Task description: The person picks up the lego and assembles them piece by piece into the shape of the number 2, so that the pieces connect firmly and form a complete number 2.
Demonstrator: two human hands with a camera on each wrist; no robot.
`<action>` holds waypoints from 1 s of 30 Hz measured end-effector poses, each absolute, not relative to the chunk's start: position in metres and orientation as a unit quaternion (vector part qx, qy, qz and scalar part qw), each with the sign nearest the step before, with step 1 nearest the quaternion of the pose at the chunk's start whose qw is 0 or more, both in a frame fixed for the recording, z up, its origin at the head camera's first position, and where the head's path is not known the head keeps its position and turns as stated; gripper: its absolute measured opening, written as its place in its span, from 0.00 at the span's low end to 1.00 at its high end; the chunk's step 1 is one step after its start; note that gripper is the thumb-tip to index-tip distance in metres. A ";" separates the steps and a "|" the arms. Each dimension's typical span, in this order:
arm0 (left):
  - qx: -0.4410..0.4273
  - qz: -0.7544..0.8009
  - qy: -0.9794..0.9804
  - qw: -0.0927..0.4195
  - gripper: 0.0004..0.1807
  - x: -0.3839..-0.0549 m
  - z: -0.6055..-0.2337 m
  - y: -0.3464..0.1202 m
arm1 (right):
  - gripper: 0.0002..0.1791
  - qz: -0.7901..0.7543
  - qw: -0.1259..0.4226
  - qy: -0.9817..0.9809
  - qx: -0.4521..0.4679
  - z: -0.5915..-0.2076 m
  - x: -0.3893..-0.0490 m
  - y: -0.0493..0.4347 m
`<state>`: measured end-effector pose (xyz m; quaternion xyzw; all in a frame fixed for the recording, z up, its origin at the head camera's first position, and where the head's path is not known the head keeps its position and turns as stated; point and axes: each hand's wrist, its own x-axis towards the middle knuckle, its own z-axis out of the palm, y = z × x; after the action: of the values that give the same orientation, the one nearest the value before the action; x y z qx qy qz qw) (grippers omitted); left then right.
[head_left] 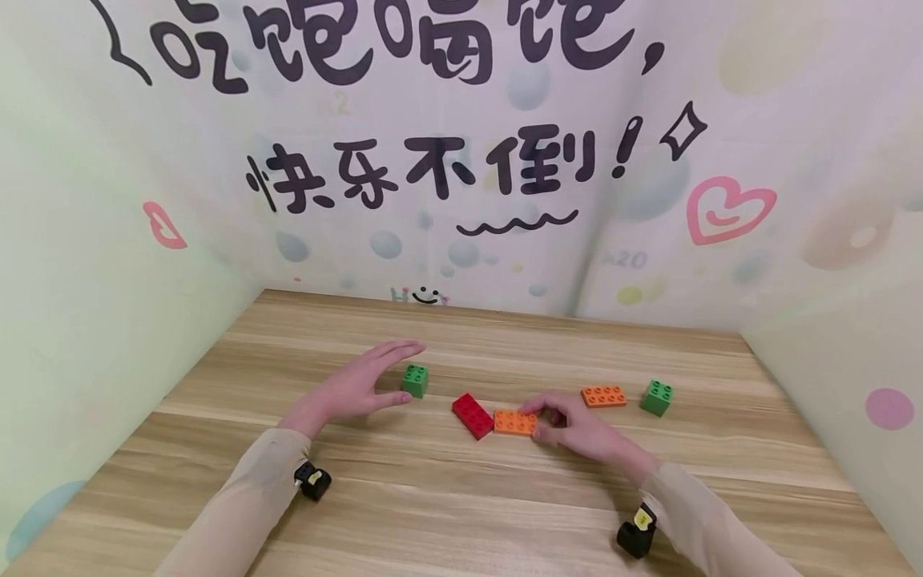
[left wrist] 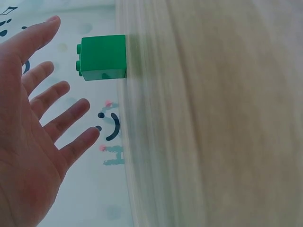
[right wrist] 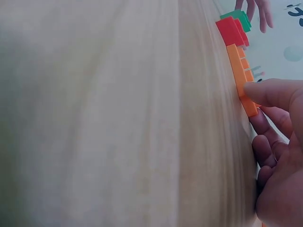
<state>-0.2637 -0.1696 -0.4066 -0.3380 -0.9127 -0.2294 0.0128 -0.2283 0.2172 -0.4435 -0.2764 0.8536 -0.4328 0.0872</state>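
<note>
My right hand (head_left: pixel 570 425) pinches the right end of an orange building brick (head_left: pixel 513 422), studs up on the wooden table. In the right wrist view the thumb lies against the near long side of that orange brick (right wrist: pixel 239 75). Just left of it a red brick (head_left: pixel 472 417) lies at a slant, its corner right at the orange one. My left hand (head_left: pixel 360 383) has its fingers extended and thumb apart, holding nothing. Close by its fingertips stands a green brick (head_left: pixel 415 381), which the left wrist view also shows as a green block (left wrist: pixel 103 57) beyond the thumb.
A second orange brick (head_left: pixel 603 396) and another green brick (head_left: pixel 657 397) sit to the right, beyond my right hand. Behind the wooden table (head_left: pixel 433 513) hangs a printed cloth (head_left: pixel 447 264). Small black cameras are worn on both wrists.
</note>
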 end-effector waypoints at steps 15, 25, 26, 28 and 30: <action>-0.334 -0.235 -0.913 0.002 0.40 -0.264 -0.406 -0.170 | 0.17 -0.432 0.099 0.861 -0.249 -0.445 -0.214 0.210; -0.335 -0.239 -0.912 -0.001 0.40 -0.266 -0.409 -0.168 | 0.18 -0.422 0.103 0.870 -0.234 -0.443 -0.206 0.206; -0.335 -0.241 -0.911 -0.002 0.40 -0.266 -0.408 -0.168 | 0.18 -0.422 0.103 0.870 -0.235 -0.443 -0.206 0.206; -0.334 -0.247 -0.910 -0.006 0.40 -0.266 -0.408 -0.168 | 0.17 -0.422 0.103 0.869 -0.236 -0.444 -0.205 0.205; -0.332 -0.254 -0.908 -0.013 0.40 -0.267 -0.408 -0.167 | 0.17 -0.423 0.103 0.868 -0.239 -0.444 -0.205 0.205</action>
<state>-0.2666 -0.1669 -0.4078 -0.3324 -0.9083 -0.2538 -0.0130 -0.2046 0.2049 -0.4442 -0.2389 0.8678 -0.4234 0.1026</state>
